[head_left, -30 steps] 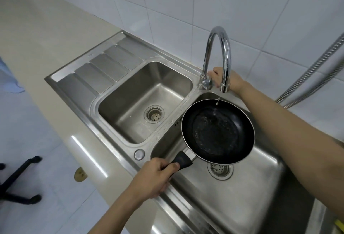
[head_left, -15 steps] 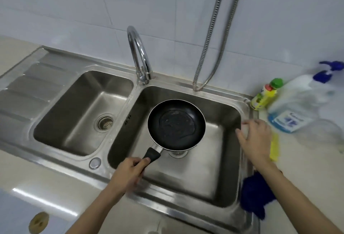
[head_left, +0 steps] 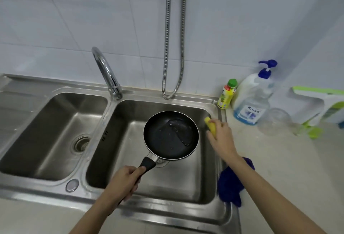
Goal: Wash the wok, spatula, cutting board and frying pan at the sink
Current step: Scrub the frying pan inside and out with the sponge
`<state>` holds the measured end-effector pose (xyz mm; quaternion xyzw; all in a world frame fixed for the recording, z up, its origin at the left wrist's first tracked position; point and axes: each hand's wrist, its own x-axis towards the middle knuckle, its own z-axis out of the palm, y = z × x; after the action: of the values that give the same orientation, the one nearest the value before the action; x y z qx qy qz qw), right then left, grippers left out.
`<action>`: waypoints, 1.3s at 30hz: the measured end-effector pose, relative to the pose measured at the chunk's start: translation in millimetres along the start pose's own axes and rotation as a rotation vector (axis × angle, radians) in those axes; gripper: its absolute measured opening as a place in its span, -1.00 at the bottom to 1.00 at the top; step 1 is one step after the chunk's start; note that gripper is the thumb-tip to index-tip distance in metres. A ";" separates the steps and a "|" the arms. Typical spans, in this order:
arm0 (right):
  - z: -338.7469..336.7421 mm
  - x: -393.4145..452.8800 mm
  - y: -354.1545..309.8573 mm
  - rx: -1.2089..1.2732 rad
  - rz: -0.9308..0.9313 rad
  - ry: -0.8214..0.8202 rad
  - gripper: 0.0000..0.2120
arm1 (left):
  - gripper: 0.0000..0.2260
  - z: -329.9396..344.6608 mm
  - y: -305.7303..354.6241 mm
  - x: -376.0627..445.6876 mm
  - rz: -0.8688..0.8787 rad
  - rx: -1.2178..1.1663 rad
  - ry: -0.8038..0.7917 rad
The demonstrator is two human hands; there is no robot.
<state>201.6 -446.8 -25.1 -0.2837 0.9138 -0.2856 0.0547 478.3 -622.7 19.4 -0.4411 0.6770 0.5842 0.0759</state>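
A black frying pan with a little water inside hangs level over the right basin of the steel double sink. My left hand grips its black handle near the basin's front edge. My right hand holds a yellow sponge at the basin's right rim, just right of the pan. The tap stands behind the divider, and no water runs from it. Wok, spatula and cutting board are out of view.
On the counter to the right stand a small yellow-green bottle, a large pump bottle of blue soap, a clear glass and a green-and-white box. A blue cloth drapes over the sink's right rim. Two metal hoses hang behind.
My right hand left the tap, moved to the sink's right rim and picked up the yellow sponge. The camera swung right; the pan stayed over the right basin in my left hand.
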 end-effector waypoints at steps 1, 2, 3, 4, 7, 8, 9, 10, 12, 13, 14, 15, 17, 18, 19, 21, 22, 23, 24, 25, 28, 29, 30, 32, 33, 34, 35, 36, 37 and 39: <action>6.7 -3.4 -12.0 -0.031 -0.104 -0.014 -0.62 | -0.64 -1.0 -0.9 -2.5 -0.008 0.002 0.004; 14.6 -6.9 -24.3 -0.075 -0.207 -0.033 -0.63 | -0.64 -2.2 -2.3 -5.4 -0.018 0.002 0.012; 23.4 -9.7 -36.0 -0.117 -0.303 -0.060 -0.63 | -0.64 -3.4 -3.8 -8.3 -0.029 0.004 0.024; 33.1 -12.0 -46.3 -0.152 -0.388 -0.098 -0.63 | -0.64 -4.3 -5.4 -11.6 -0.035 0.012 0.037; 64.6 -16.6 -72.2 -0.254 -0.580 -0.246 -0.63 | -0.64 -8.7 -9.8 -21.4 -0.032 0.058 0.076; 73.3 -18.1 -79.9 -0.285 -0.623 -0.288 -0.63 | -0.64 -11.2 -11.0 -24.3 -0.032 0.075 0.088; 80.8 -19.4 -87.6 -0.303 -0.654 -0.333 -0.63 | -0.65 -13.5 -12.4 -26.8 -0.034 0.091 0.098; 86.4 -21.0 -96.1 -0.299 -0.666 -0.384 -0.62 | -0.65 -15.3 -13.8 -28.5 -0.041 0.106 0.107; 96.5 -23.9 -114.3 -0.224 -0.643 -0.514 -0.59 | -0.66 -14.7 -14.5 -30.9 -0.053 0.158 0.128; 101.3 -25.5 -122.6 -0.150 -0.611 -0.591 -0.55 | -0.67 -12.5 -14.7 -31.3 -0.051 0.213 0.141; 106.4 -27.6 -129.0 -0.059 -0.569 -0.660 -0.51 | -0.67 -9.3 -14.7 -31.5 -0.046 0.277 0.153; 111.1 -28.5 -132.3 0.020 -0.524 -0.707 -0.48 | -0.68 -6.1 -14.9 -31.2 -0.042 0.328 0.161; 118.4 -27.7 -129.9 0.052 -0.510 -0.742 -0.44 | -0.66 -1.6 -15.9 -31.3 -0.050 0.358 0.170; 120.5 -25.6 -125.7 -0.016 -0.561 -0.715 -0.44 | -0.65 -0.8 -17.5 -31.9 -0.057 0.351 0.169; 123.3 -21.8 -119.5 -0.112 -0.629 -0.662 -0.44 | -0.64 -0.3 -18.7 -33.0 -0.062 0.339 0.164; 125.0 -12.0 -109.6 -0.321 -0.688 -0.540 -0.42 | -0.64 0.4 -20.4 -36.9 -0.085 0.285 0.149; 124.2 -7.2 -106.9 -0.418 -0.648 -0.505 -0.41 | -0.66 0.8 -21.4 -39.0 -0.100 0.208 0.132; 123.8 -3.5 -104.4 -0.499 -0.590 -0.491 -0.42 | -0.69 1.4 -21.7 -40.7 -0.114 0.098 0.110; 122.5 -1.4 -102.3 -0.559 -0.535 -0.504 -0.44 | -0.71 0.9 -21.0 -42.3 -0.134 -0.014 0.089; 121.5 0.0 -100.2 -0.610 -0.502 -0.526 -0.45 | -0.72 -0.5 -19.8 -43.3 -0.153 -0.107 0.077; 120.2 -4.3 -100.2 -0.566 -0.453 -0.645 -0.45 | -0.75 -8.6 -17.8 -42.1 -0.166 -0.170 0.091; 118.5 -8.8 -105.3 -0.463 -0.416 -0.719 -0.44 | -0.75 -11.2 -17.1 -41.1 -0.170 -0.168 0.097; 116.4 -13.7 -112.3 -0.346 -0.389 -0.789 -0.45 | -0.75 -14.1 -16.3 -39.6 -0.184 -0.183 0.098; 116.1 -26.0 -127.3 -0.189 -0.430 -0.889 -0.52 | -0.75 -19.4 -16.5 -36.6 -0.225 -0.227 0.089; 116.6 -31.8 -135.2 -0.146 -0.469 -0.901 -0.55 | -0.76 -22.4 -17.0 -35.3 -0.233 -0.224 0.083; 117.9 -35.9 -142.1 -0.107 -0.495 -0.892 -0.57 | -0.79 -25.0 -17.5 -34.6 -0.229 -0.211 0.076; 119.6 -37.9 -147.6 -0.067 -0.499 -0.880 -0.57 | -0.81 -26.7 -18.3 -34.2 -0.219 -0.198 0.070; 122.1 -38.0 -151.5 -0.022 -0.480 -0.873 -0.57 | -0.81 -28.3 -18.3 -34.6 -0.206 -0.180 0.066; 125.0 -37.3 -154.8 0.034 -0.445 -0.872 -0.56 | -0.81 -29.3 -18.8 -35.4 -0.189 -0.151 0.063; 130.4 -33.8 -157.8 0.172 -0.364 -0.856 -0.54 | -0.79 -28.9 -18.5 -38.5 -0.153 -0.069 0.045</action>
<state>340.7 -598.9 -48.2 -0.5258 0.7176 -0.2227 0.3988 525.9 -626.6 38.6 -0.5069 0.6222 0.5899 0.0899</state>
